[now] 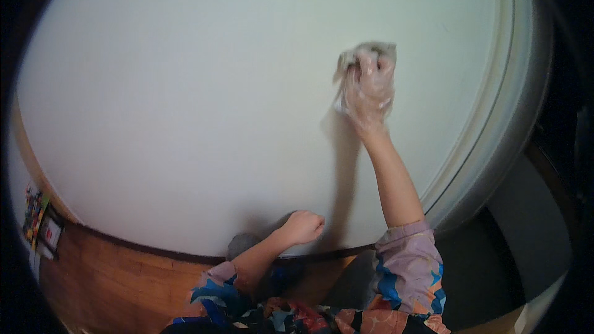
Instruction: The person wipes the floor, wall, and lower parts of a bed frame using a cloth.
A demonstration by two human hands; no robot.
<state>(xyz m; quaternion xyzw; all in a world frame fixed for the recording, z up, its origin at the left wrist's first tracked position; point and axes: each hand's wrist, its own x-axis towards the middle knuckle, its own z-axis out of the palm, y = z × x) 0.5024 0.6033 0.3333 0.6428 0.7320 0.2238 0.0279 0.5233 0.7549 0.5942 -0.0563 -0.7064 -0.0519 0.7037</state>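
My right hand (370,88), in a thin clear plastic glove, presses a crumpled greyish cloth (366,48) against a white wall (209,93). The cloth bunches beyond the fingertips, and some motion blur softens its outline. Low in front of my body, my bare left hand (305,227) is curled into a loose fist close to the wall. Nothing shows in that hand, though its palm side is hidden.
A moulded white frame (482,134) borders the wall on the right, beside a dark area. Below runs a dark baseboard (185,256) above a wooden floor (116,283). Colourful items (35,208) stand at the far left.
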